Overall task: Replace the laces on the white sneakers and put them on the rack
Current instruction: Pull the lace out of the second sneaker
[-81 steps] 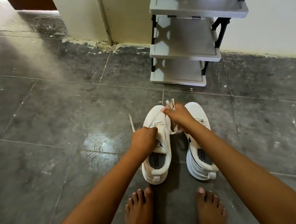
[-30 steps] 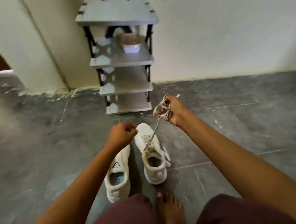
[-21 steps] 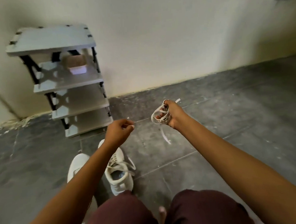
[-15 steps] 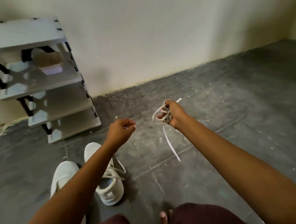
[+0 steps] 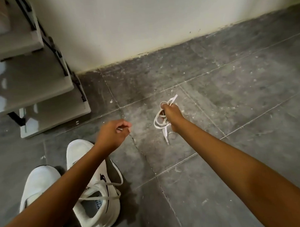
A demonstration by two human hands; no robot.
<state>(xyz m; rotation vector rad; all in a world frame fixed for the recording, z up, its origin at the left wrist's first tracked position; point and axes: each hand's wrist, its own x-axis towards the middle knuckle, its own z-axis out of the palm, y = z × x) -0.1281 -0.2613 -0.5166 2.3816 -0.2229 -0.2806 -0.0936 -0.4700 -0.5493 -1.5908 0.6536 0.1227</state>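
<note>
My right hand (image 5: 173, 117) grips a bundled white lace (image 5: 158, 123) above the floor; one end sticks up past my fist and the other dangles below. My left hand (image 5: 113, 133) hovers to its left with fingers curled; a pale sliver shows at the fingertips, too small to identify. Two white sneakers stand on the floor at lower left. The nearer sneaker (image 5: 95, 195) has a loose lace across its opening. My left forearm partly covers the other sneaker (image 5: 38, 186). The grey shelf rack (image 5: 38, 85) stands at the upper left against the wall.
Dark grey floor tiles (image 5: 225, 126) with pale specks spread to the right and ahead. A cream wall (image 5: 140, 26) runs along the back. The rack's lowest shelf (image 5: 56, 117) sits just above the floor, close behind the sneakers.
My view has swung right and down, so the rack and sneakers slid to the left. The lace came free of the sneaker; its dangling end now hangs shorter below my right fist.
</note>
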